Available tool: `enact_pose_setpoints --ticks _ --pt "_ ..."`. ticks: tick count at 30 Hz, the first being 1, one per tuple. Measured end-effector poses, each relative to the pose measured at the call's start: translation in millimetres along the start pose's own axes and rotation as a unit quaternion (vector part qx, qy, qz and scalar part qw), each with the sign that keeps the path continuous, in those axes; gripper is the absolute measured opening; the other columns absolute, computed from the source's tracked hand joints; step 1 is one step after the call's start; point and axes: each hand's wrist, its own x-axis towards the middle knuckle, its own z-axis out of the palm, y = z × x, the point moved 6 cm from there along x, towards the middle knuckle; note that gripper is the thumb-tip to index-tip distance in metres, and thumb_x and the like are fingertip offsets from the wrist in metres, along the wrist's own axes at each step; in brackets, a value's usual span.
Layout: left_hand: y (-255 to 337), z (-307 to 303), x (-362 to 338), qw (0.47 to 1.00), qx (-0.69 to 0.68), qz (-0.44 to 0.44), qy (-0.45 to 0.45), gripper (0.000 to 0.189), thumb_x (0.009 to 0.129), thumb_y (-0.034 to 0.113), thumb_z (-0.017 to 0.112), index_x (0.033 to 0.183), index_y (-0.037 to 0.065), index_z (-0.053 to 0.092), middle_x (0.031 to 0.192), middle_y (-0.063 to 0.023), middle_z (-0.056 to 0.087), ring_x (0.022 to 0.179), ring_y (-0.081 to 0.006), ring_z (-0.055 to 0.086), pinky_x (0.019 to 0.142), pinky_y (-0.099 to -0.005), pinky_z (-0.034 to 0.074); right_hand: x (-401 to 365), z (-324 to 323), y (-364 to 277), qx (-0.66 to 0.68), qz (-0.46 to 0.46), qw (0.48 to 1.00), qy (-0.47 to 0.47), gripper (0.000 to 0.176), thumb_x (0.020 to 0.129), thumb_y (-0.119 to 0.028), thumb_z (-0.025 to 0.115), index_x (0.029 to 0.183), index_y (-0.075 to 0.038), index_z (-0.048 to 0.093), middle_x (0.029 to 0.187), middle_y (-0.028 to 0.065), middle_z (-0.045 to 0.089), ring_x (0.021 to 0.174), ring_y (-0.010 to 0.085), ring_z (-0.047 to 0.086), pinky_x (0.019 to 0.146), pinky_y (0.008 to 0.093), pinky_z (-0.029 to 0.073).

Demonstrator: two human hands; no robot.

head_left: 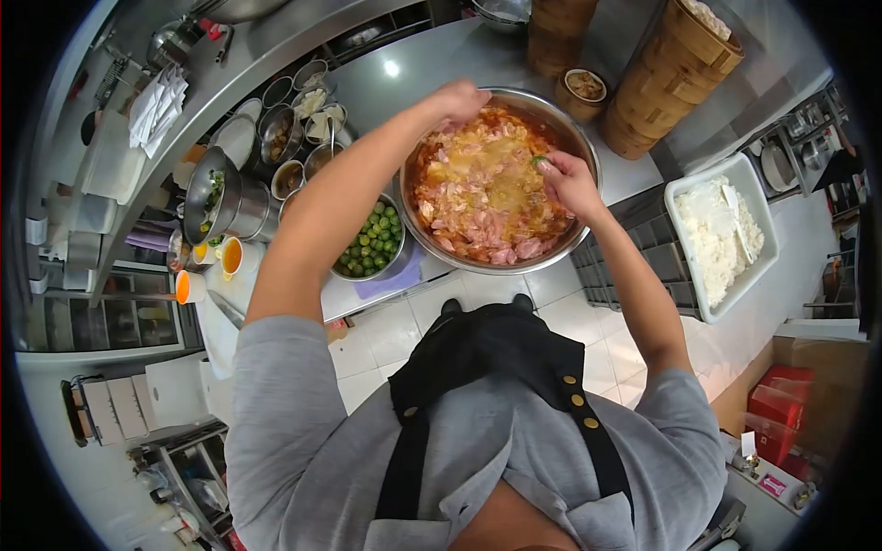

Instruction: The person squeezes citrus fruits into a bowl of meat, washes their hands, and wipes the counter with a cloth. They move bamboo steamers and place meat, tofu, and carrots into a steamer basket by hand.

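Head view: your right hand (pixel 571 184) pinches a small green lime piece (pixel 540 161) over the large round steel bowl of orange meat (pixel 501 269) at upper centre, your left hand (pixel 459 99) curled at the far rim, its grip unclear, so probably best to squeeze low and centrally.

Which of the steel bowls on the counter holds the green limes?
The small bowl under the left forearm, beside the big bowl of meat; only it holds round green fruit.

2 hands (pixel 459 99) (pixel 571 184), 1 lg bowl (pixel 501 267), 2 steamer stacks (pixel 666 78) (pixel 556 32).
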Motion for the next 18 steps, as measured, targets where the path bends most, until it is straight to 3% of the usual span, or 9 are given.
enact_pose_setpoints --ticks 2,8,10,12,13,14,16,17,18 --pt "5 -3 5 0.997 0.078 0.011 0.008 0.040 0.092 0.033 0.044 0.076 -0.002 0.053 0.056 -0.0070 0.049 0.039 -0.0157 0.044 0.033 -0.0304 0.032 -5 -4 9 -0.034 0.041 0.999 0.005 0.019 0.087 -0.018 0.056 0.090 0.001 0.059 0.061 0.0001 0.051 0.055 0.0082 0.047 0.051 0.0263 0.040" --pt "33 -9 -15 0.957 0.272 0.081 0.056 0.048 0.093 0.033 0.041 0.070 -0.007 0.056 0.065 -0.0205 0.057 0.052 -0.0284 0.058 0.049 -0.0398 0.047 -1 -18 -48 -0.214 -0.074 0.966 0.121 0.019 0.083 -0.017 0.057 0.094 -0.001 0.061 0.081 0.0206 0.060 0.071 0.0318 0.059 0.065 0.0362 0.045" --pt "36 3 -11 0.862 0.437 0.247 0.069 0.039 0.090 0.026 0.043 0.074 -0.005 0.060 0.072 -0.0220 0.060 0.065 -0.0338 0.060 0.060 -0.0413 0.048 1 -11 -71 -0.218 -0.197 0.947 0.133 0.019 0.083 -0.016 0.057 0.094 -0.002 0.061 0.086 0.0200 0.061 0.078 0.0336 0.059 0.070 0.0369 0.045" --pt "7 26 2 0.823 0.505 0.259 0.024 0.027 0.083 0.020 0.046 0.079 0.000 0.064 0.079 -0.0197 0.062 0.076 -0.0348 0.060 0.070 -0.0421 0.048 16 -11 -47 -0.358 -0.185 0.907 0.123 0.019 0.081 -0.014 0.058 0.095 -0.002 0.062 0.089 0.0183 0.062 0.081 0.0342 0.058 0.072 0.0369 0.045" --pt "-16 33 7 0.882 0.349 0.311 0.062 0.020 0.076 0.016 0.051 0.079 0.003 0.065 0.080 -0.0179 0.062 0.079 -0.0338 0.059 0.072 -0.0415 0.048 27 -10 -36 -0.381 -0.158 0.903 0.119 0.019 0.082 -0.014 0.058 0.096 -0.002 0.062 0.087 0.0177 0.062 0.081 0.0329 0.058 0.073 0.0366 0.044" --pt "-43 35 23 0.923 0.276 0.254 0.088 0.016 0.072 0.014 0.055 0.077 0.003 0.065 0.080 -0.0171 0.062 0.079 -0.0322 0.059 0.072 -0.0407 0.048 40 -3 -38 -0.264 -0.158 0.945 0.108 0.019 0.083 -0.013 0.057 0.096 0.000 0.063 0.075 0.0108 0.062 0.070 0.0235 0.059 0.065 0.0325 0.045" --pt "-55 36 11 0.968 0.227 0.075 0.083 0.016 0.070 0.014 0.056 0.077 0.007 0.068 0.080 -0.0186 0.064 0.079 -0.0287 0.063 0.073 -0.0394 0.049 59 46 -61 0.011 0.016 0.999 0.051 0.018 0.086 -0.015 0.056 0.096 -0.001 0.064 0.063 -0.0016 0.054 0.050 0.0048 0.044 0.046 0.0196 0.034" --pt "-59 54 16 0.921 0.357 0.156 0.016 0.017 0.070 0.012 0.058 0.082 0.002 0.065 0.086 -0.0176 0.062 0.084 -0.0280 0.059 0.080 -0.0406 0.045 67 91 -89 0.045 0.010 0.999 -0.013 0.019 0.087 -0.015 0.056 0.097 -0.001 0.063 0.065 -0.0008 0.055 0.051 0.0046 0.044 0.046 0.0189 0.033" --pt "-61 49 -1 0.962 0.009 0.233 0.145 0.018 0.072 0.007 0.058 0.088 0.002 0.062 0.091 -0.0160 0.062 0.091 -0.0235 0.057 0.082 -0.0368 0.045 71 136 -113 0.076 0.008 0.995 -0.068 0.019 0.087 -0.015 0.056 0.099 -0.001 0.062 0.067 -0.0001 0.056 0.053 0.0043 0.044 0.046 0.0183 0.032"
